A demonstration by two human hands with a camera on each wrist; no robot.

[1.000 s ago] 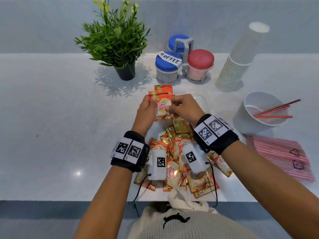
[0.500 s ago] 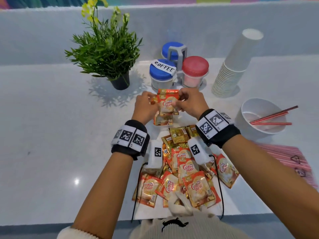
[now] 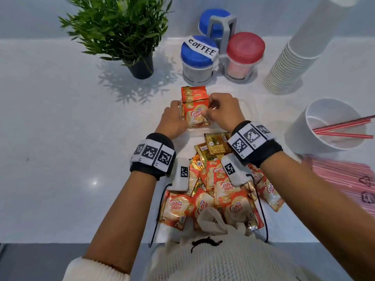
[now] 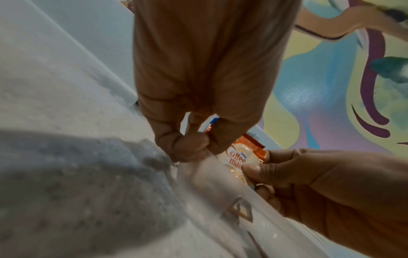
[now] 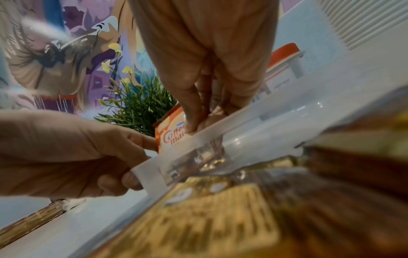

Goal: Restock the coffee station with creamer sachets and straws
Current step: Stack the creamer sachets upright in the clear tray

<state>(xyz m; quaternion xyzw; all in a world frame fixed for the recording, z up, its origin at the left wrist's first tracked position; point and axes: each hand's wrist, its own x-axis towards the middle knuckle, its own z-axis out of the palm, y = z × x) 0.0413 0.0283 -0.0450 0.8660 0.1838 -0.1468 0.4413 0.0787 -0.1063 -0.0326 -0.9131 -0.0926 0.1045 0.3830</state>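
Note:
A stack of orange Coffee mate creamer sachets point(image 3: 195, 110) stands upright in a clear plastic container point(image 3: 248, 110) on the white counter. My left hand point(image 3: 179, 113) holds the stack's left side, its lower fingers point(image 5: 130, 179) curled at the container's corner. My right hand point(image 3: 209, 112) pinches the front sachet point(image 5: 170, 137) from the right. In the left wrist view the sachet point(image 4: 237, 157) sits between my left hand point(image 4: 198, 143) and the right hand's thumb. A loose pile of sachets point(image 3: 221, 191) lies under my wrists. Red straws point(image 3: 345, 126) lean in a white bowl point(image 3: 316, 142).
A pack of pink straws point(image 3: 345, 179) lies at the right. Behind the container stand a rack of jars, one labelled COFFEE point(image 3: 198, 57) and one red-lidded point(image 3: 244, 53), a potted plant point(image 3: 121, 33) and stacked paper cups point(image 3: 294, 57). The counter's front edge point(image 3: 60, 242) is near.
Both hands have lowered the sachet stack from above the counter down into the clear container. The head view has tilted down and closer.

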